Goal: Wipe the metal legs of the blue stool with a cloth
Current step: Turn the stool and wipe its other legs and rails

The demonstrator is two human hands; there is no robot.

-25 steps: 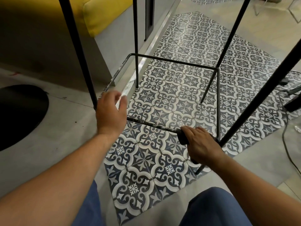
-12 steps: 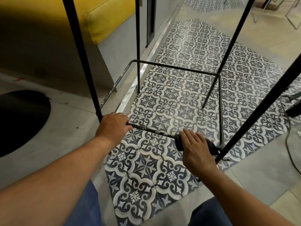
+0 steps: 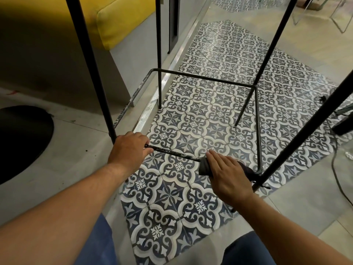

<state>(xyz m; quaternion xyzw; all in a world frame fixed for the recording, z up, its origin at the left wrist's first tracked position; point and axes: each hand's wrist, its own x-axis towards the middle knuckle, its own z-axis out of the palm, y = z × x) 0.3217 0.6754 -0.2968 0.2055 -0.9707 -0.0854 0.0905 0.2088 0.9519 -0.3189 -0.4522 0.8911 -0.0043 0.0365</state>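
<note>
The stool's thin black metal legs rise out of the top of the view; its seat is out of sight. A square footrest rail joins the legs low down. My left hand grips the left end of the near rail, beside the near left leg. My right hand is wrapped over a dark cloth bunched round the same rail, close to the near right leg. White scuffs show on the bare rail between my hands.
Patterned blue and white tiles lie under the stool, plain grey floor around them. A yellow cushioned bench on a grey base stands at the back left. A black round shape lies left. Cables trail at the right.
My left hand has come down from the left leg's corner onto the near rail and gripped it. My right hand with the cloth has stayed near the right end of the rail.
</note>
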